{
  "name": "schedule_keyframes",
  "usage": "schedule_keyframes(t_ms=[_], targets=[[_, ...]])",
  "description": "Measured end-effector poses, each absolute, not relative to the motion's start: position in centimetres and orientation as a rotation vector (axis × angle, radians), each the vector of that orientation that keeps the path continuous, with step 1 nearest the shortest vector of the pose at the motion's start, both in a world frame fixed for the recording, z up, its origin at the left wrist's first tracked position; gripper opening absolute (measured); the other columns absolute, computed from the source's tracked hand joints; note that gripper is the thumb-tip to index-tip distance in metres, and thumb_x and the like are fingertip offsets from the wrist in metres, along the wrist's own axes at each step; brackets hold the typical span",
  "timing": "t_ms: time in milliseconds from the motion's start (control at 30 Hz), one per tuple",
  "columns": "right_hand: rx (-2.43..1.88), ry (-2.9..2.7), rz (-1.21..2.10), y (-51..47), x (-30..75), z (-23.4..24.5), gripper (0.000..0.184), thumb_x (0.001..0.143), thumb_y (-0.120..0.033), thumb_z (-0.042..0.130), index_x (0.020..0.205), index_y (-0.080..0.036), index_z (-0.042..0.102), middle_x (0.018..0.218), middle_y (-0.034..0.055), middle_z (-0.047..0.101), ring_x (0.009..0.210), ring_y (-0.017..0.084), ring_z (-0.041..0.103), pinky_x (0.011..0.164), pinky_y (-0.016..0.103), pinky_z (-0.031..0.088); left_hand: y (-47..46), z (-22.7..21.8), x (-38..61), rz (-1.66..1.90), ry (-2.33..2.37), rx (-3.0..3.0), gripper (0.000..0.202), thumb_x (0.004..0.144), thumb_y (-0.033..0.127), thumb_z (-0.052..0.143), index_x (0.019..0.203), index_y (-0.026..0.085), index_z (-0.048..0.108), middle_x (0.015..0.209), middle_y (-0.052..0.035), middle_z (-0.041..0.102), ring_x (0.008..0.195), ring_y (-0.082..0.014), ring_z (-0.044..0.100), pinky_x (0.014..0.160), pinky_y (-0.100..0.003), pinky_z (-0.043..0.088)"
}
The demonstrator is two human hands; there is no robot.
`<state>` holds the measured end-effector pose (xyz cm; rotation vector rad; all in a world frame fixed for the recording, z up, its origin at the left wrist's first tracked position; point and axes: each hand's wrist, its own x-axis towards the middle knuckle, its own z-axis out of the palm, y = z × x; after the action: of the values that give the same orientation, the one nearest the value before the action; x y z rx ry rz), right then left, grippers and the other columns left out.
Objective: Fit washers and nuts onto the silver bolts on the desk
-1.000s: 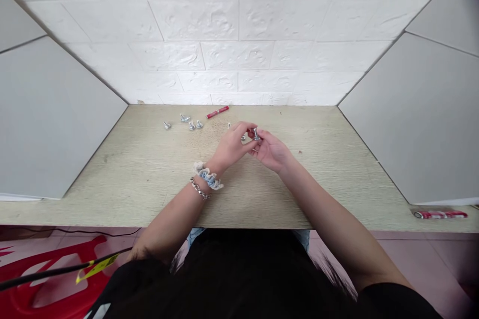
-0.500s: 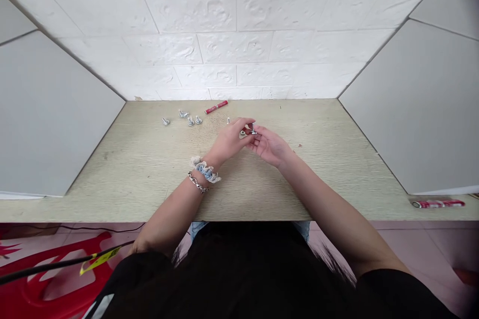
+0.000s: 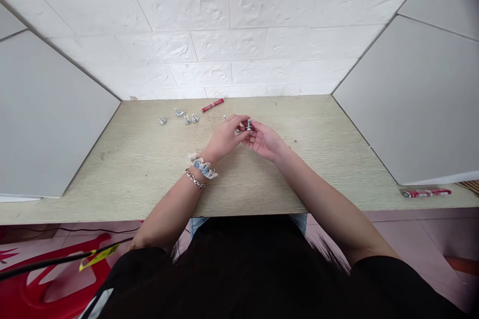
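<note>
My left hand (image 3: 224, 138) and my right hand (image 3: 265, 140) meet above the middle of the pale wooden table (image 3: 149, 169). Between their fingertips sits a small silver bolt (image 3: 249, 123), pinched from both sides. The left wrist carries a blue-and-white scrunchie and a chain bracelet. A small metal piece (image 3: 237, 131) shows just below the left fingers; I cannot tell whether it is held or lies on the table.
Several silver bolts (image 3: 186, 117) lie scattered at the back left of the table, with one more (image 3: 161, 120) apart to their left. A red tube (image 3: 212, 105) lies by the back wall. Another red tube (image 3: 425, 193) lies at the right edge. Grey panels stand on both sides.
Both hands stay together around the bolt; the fingers have shifted slightly around it. The camera has tilted a little, so the scene sits higher and further left.
</note>
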<state>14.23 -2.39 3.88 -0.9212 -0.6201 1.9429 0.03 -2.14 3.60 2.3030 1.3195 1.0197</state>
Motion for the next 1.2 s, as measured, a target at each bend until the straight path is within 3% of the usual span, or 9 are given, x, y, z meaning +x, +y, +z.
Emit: schedule_keyframes(t_ms=[300,533,700,867,1000,1200], targets=[[-0.861,-0.668,1.967,-2.39,14.36,3.48,0.014,0.090,-0.027,0.051,0.084,-0.020,0.062,0.081,-0.0014,0.067,0.071,0.008,0.060,0.068,0.022,0.048,-2.06,3.18,0.20,1.008,1.315,2.321,0.031,0.082,0.019,0.059,0.113,0.017,0.057,0.099,-0.0035,0.064,0.086,-0.0128,0.061,0.084,-0.029,0.050],[-0.859,-0.589,1.978,-2.62,14.25,4.06,0.025,0.092,-0.032,0.040,0.082,-0.019,0.059,0.076,-0.0006,0.064,0.068,0.010,0.059,0.065,0.025,0.048,-2.15,2.76,0.24,1.150,1.274,2.369,0.031,0.079,0.015,0.063,0.109,0.019,0.059,0.127,-0.0081,0.052,0.112,-0.0183,0.056,0.094,-0.034,0.050],[-0.850,-0.644,1.977,-2.57,14.24,3.76,0.022,0.092,-0.030,0.042,0.089,-0.019,0.061,0.086,0.0009,0.066,0.075,0.011,0.060,0.070,0.026,0.049,-2.17,2.70,0.12,1.170,1.282,2.369,0.030,0.078,0.014,0.063,0.108,0.018,0.059,0.129,-0.0091,0.049,0.115,-0.0199,0.054,0.094,-0.035,0.051],[-0.874,-0.653,1.953,-2.60,14.22,3.56,0.015,0.089,-0.030,0.049,0.086,-0.020,0.061,0.081,-0.0012,0.063,0.070,0.009,0.057,0.069,0.025,0.048,-2.22,2.73,0.15,1.186,1.307,2.380,0.030,0.079,0.015,0.062,0.107,0.019,0.057,0.132,-0.0095,0.047,0.119,-0.0220,0.050,0.096,-0.038,0.050],[-0.848,-0.635,1.930,-2.87,14.14,3.77,0.010,0.086,-0.030,0.055,0.084,-0.021,0.059,0.078,-0.0029,0.062,0.067,0.008,0.056,0.067,0.023,0.047,-2.18,2.64,0.17,1.200,1.292,2.401,0.028,0.079,0.015,0.062,0.106,0.019,0.057,0.132,-0.0103,0.046,0.119,-0.0221,0.050,0.094,-0.038,0.050],[-0.849,-0.602,1.966,-3.06,14.02,4.14,0.021,0.090,-0.031,0.042,0.083,-0.020,0.058,0.079,-0.0006,0.063,0.070,0.010,0.057,0.067,0.025,0.047,-2.21,2.60,0.14,1.202,1.278,2.403,0.028,0.079,0.015,0.061,0.106,0.019,0.056,0.132,-0.0098,0.046,0.113,-0.0201,0.055,0.091,-0.035,0.052]])
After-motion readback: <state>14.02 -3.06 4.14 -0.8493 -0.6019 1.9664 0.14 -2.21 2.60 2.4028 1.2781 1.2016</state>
